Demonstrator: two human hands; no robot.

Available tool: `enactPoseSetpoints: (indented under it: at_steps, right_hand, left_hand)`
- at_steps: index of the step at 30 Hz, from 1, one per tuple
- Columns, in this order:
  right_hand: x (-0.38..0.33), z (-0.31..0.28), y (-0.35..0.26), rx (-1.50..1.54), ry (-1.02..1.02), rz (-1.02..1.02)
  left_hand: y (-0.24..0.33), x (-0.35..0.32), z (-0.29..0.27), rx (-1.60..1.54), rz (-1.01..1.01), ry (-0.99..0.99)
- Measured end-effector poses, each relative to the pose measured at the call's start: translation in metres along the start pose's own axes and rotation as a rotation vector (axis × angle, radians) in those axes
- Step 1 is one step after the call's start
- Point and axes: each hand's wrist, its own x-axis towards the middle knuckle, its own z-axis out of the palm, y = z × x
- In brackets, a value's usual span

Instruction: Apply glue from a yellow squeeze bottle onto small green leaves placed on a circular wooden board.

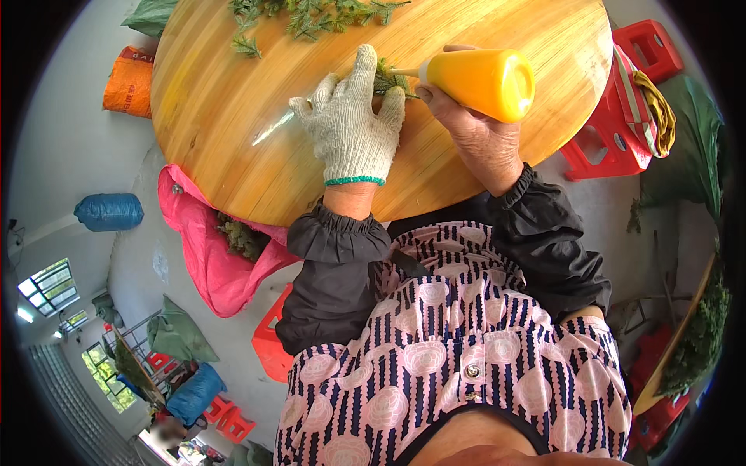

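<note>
My left hand point(350, 128), in a white knit glove with a green cuff edge, rests on the round wooden table point(233, 163). A small green needle-leaf sprig point(383, 80) sits between its forefinger and thumb, pinned against the tabletop, partly hidden by the glove. My bare right hand point(478, 132) grips a yellow squeeze bottle point(486, 81), tilted on its side with the base toward the right. Its thin nozzle point(402, 71) points left at the sprig; whether they touch I cannot tell. A shiny clear streak point(273, 128) shows on the wood left of the glove.
More green sprigs point(311, 14) lie at the table's far edge. A pink sack point(206, 248) with greenery stands at the near left, an orange sack point(129, 81) farther off. Red stools point(610, 144) and a green sack point(688, 147) are on the right.
</note>
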Motion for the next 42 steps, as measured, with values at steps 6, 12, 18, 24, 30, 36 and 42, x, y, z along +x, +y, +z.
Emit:
enactPoseSetpoints:
  at_steps: [6, 12, 18, 24, 30, 36, 42]
  right_hand:
    - [0.0, 0.003, -0.006, 0.082, 0.043, 0.033]
    - [-0.002, -0.001, 0.001, -0.084, -0.108, 0.03]
    - [-0.002, -0.005, -0.004, -0.146, -0.098, 0.063]
    - [-0.001, -0.004, -0.007, -0.273, -0.136, -0.143]
    - [-0.003, -0.008, -0.009, -0.211, -0.151, -0.153]
    - [-0.002, -0.005, -0.022, -0.127, -0.096, 0.04]
    - [-0.003, -0.011, -0.021, -0.448, -0.171, -0.181]
  left_hand:
    - [0.003, 0.001, 0.001, -0.018, -0.008, -0.015]
    - [-0.001, 0.0, -0.006, 0.007, -0.032, -0.039]
    - [0.0, 0.001, 0.003, 0.003, -0.009, -0.046]
    - [-0.004, -0.001, 0.001, 0.026, 0.001, -0.014]
    - [-0.004, 0.0, -0.001, 0.012, 0.006, -0.029]
    - [-0.005, -0.001, 0.0, 0.002, 0.008, -0.013]
    - [-0.007, -0.001, 0.0, 0.032, 0.02, -0.012]
